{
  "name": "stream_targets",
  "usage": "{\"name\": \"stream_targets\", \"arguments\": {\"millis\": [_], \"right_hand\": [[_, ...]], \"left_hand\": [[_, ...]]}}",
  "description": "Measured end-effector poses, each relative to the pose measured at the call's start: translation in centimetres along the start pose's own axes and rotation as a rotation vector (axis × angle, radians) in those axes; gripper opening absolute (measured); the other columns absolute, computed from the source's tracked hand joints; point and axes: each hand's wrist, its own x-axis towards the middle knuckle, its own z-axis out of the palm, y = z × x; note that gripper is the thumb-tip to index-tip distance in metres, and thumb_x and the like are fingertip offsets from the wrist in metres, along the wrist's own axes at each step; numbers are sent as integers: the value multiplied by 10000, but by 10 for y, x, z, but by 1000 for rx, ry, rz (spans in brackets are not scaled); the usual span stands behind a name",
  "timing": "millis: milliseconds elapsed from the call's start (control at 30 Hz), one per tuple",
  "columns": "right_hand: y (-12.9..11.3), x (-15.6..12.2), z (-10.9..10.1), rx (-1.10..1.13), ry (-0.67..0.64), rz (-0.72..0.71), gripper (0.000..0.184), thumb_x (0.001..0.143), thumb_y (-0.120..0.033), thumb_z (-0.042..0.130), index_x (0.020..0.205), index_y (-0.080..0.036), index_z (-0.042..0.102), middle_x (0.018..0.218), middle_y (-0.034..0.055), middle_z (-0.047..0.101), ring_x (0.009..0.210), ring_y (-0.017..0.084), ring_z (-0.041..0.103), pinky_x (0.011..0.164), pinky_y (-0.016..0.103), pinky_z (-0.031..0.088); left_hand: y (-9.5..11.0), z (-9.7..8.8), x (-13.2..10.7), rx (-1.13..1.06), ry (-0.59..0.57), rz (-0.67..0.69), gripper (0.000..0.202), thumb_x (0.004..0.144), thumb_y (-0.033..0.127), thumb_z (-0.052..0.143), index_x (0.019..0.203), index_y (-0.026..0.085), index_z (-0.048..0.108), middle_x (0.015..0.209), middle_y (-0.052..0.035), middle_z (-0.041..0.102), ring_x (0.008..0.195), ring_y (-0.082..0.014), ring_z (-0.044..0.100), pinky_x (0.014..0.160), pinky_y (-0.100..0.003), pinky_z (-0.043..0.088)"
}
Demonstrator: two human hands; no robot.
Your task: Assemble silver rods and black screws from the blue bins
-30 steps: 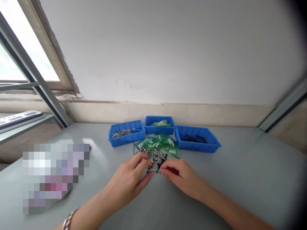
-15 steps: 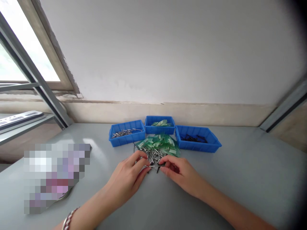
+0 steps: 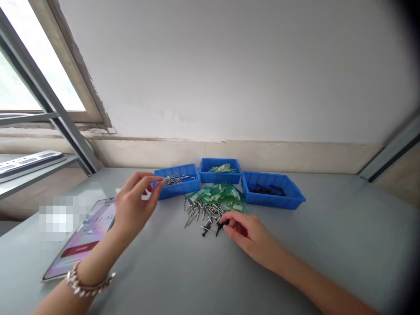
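My left hand (image 3: 134,201) is lifted over the table, thumb and fingers pinched on a silver rivet at the near edge of the left blue tray (image 3: 177,189), which holds more silver rivets. My right hand (image 3: 246,232) rests on the table with its fingertips closed on a small black piece at the front of the mixed pile (image 3: 211,205) of silver rivets, black pieces and green plastic bits. The middle blue tray (image 3: 219,177) holds green bits. The right blue tray (image 3: 272,197) holds black pieces.
A phone (image 3: 83,236) with a lit screen lies flat on the grey table (image 3: 328,245) at the left, under my left forearm. A wall runs behind the trays, a window frame (image 3: 65,118) stands at the far left.
My left hand has left the pile and risen up and leftward to the left tray, holding a rivet. My right hand stays at the pile's front edge.
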Motion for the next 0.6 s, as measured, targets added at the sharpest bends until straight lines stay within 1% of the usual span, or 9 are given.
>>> {"name": "stream_targets", "arguments": {"millis": [67, 200, 267, 367, 433, 500, 600], "right_hand": [[0, -1, 0, -43, 6, -20, 180, 835, -199, 458, 943, -178, 600, 647, -20, 548, 537, 105, 448, 516, 216, 337], [1, -2, 0, -173, 30, -47, 189, 836, -181, 453, 950, -187, 604, 701, 0, 593, 571, 119, 497, 537, 225, 366], [2, -2, -1, -242, 30, -46, 196, 838, -178, 455, 961, -196, 607, 744, 11, 615, 619, 135, 531, 582, 242, 396], [3, -2, -1, -343, 15, -46, 195, 836, -170, 469, 959, -203, 616, 832, 25, 639, 726, 163, 572, 679, 279, 427], [3, -3, -1, -397, 4, -50, 190, 834, -167, 481, 959, -203, 620, 886, 32, 642, 762, 173, 581, 704, 293, 432], [3, -3, -1, -437, -3, -47, 188, 834, -167, 491, 966, -203, 620, 912, 36, 641, 759, 177, 585, 697, 297, 436], [2, -3, -1, -472, -12, -27, 183, 839, -168, 498, 973, -200, 619, 932, 40, 638, 764, 185, 591, 691, 306, 443]], "left_hand": [[-11, -1, 5, 49, 51, -69, 100, 808, 283, 605, 780, 192, 635, 777, 1, 593, 501, -74, 475, 521, -215, 417], [-23, 0, 6, 117, 23, -171, 158, 838, 328, 555, 822, 190, 631, 787, -11, 588, 531, -97, 487, 568, -242, 423], [-28, 3, 3, 156, -35, -201, 181, 845, 352, 531, 817, 203, 630, 791, -10, 587, 549, -108, 504, 592, -252, 426], [-35, 11, -2, 179, -230, -230, 195, 843, 359, 514, 820, 202, 629, 825, -14, 586, 566, -116, 531, 603, -260, 422], [-37, 15, -5, 176, -335, -235, 200, 841, 360, 512, 870, 195, 621, 853, -21, 582, 584, -122, 545, 598, -259, 416], [-35, 17, -6, 171, -372, -224, 215, 843, 367, 507, 916, 190, 605, 880, -26, 575, 607, -127, 554, 604, -259, 416], [-27, 15, -5, 144, -369, -190, 214, 850, 368, 493, 926, 190, 585, 894, -27, 569, 604, -123, 550, 609, -257, 423]]}}
